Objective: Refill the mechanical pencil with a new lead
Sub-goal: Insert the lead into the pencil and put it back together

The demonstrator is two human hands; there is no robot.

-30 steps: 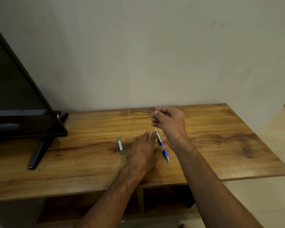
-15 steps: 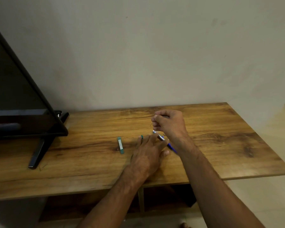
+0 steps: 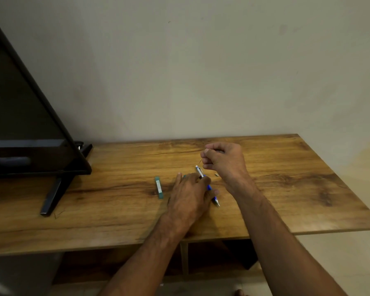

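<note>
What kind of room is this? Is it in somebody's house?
Probably a room in a home, maybe a living room. A big black television stands on a long wooden table set against a plain wall, and there is a pale floor beside it.

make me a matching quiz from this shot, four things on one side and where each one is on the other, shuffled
Things:
1 mechanical pencil
2 lead
3 green lead case
4 television

Places:
a lying on the table, untouched
b pinched by the right hand
c at the table's left end
d held by the left hand

Pairs: 1-d, 2-b, 3-a, 4-c
</note>
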